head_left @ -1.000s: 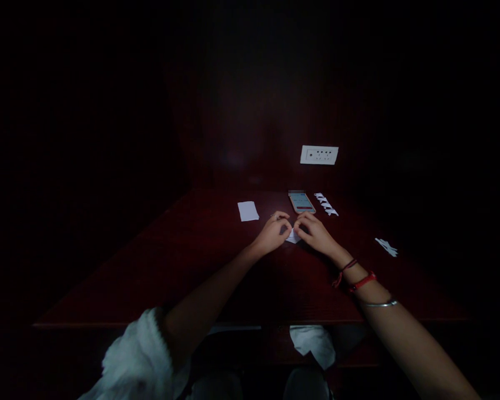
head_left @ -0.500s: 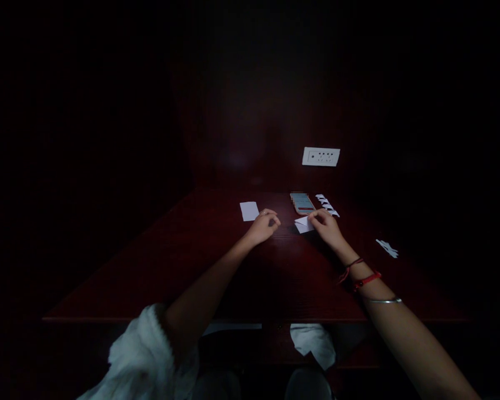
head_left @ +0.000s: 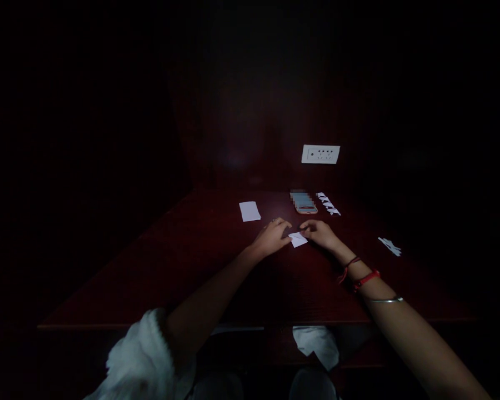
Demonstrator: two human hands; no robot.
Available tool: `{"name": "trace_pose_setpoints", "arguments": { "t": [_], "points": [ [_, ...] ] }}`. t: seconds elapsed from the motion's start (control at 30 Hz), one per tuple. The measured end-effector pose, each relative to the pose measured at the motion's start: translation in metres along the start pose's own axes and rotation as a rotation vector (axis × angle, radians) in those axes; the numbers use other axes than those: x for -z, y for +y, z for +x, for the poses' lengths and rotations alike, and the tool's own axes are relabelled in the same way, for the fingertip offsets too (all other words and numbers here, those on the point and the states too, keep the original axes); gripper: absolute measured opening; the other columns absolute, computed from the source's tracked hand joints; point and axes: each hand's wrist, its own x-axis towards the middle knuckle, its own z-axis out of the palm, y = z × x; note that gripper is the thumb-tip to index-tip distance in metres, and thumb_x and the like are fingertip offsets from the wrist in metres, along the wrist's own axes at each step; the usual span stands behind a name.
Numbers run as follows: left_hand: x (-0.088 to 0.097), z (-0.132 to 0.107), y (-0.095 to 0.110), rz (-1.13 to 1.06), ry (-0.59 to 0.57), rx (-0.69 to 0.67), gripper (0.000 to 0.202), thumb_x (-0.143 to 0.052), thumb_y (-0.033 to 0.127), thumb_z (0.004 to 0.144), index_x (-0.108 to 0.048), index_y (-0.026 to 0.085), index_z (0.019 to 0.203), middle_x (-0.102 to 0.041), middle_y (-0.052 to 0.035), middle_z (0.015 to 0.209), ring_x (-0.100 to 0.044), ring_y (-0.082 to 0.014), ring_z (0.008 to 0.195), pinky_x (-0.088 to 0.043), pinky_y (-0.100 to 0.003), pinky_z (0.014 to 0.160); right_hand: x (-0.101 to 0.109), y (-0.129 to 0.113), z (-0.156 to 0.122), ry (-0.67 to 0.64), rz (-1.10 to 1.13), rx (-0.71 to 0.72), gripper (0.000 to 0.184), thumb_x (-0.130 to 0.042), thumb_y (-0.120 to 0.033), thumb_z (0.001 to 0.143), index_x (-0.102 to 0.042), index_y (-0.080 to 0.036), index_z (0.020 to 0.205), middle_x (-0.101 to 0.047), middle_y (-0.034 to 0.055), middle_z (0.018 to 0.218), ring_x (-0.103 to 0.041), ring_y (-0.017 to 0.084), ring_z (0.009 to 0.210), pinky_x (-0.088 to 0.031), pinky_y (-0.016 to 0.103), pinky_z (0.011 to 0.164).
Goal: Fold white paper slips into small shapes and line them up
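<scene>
A small folded piece of white paper (head_left: 298,239) lies low over the dark red table, between my two hands. My left hand (head_left: 273,236) is at its left side, thumb tip at the paper's edge and the fingers apart from the thumb. My right hand (head_left: 321,234) has its thumb and fingers at the paper's upper right edge, closed on it. A stack of white paper sheets (head_left: 249,211) rests flat beyond my left hand. Past the folded paper lies a phone (head_left: 303,201) with a lit screen.
A row of folded white papers (head_left: 328,204) is right of the phone. Thin paper strips (head_left: 389,246) lie farther right on the table (head_left: 158,278). A socket panel (head_left: 320,154) is on the back wall. Something white and crumpled (head_left: 315,343) sits below the table edge.
My right hand has brought the folded paper nearer and slightly left. My left hand has moved right, from beside the sheets to the paper's left edge.
</scene>
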Motion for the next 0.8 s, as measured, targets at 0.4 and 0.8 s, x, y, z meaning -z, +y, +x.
{"name": "trace_pose_setpoints", "arguments": {
  "t": [0.4,0.8],
  "points": [
    [-0.009,0.003,-0.011,-0.014,-0.026,0.065,0.023,-0.056,0.030,0.063,-0.055,0.018,0.082,-0.049,-0.0041,0.090,-0.045,-0.0171,0.087,-0.036,-0.030,0.079,0.007,-0.014,-0.008,-0.254,-0.164,0.171,0.024,-0.052,-0.032,0.063,-0.060,-0.018,0.081,-0.054,-0.0021,0.062,-0.046,0.008,0.055,-0.034,0.020,0.053],
    [-0.010,0.002,-0.007,-0.062,0.004,0.039,0.019,-0.045,0.033,0.073,-0.057,0.019,0.079,-0.050,-0.0033,0.087,-0.045,-0.0158,0.087,-0.034,-0.030,0.079,0.005,-0.016,-0.007,-0.188,-0.177,0.303,0.009,-0.043,-0.019,0.069,-0.051,-0.014,0.066,-0.052,0.0010,0.067,-0.046,0.009,0.063,-0.034,0.021,0.060]
  ]
}}
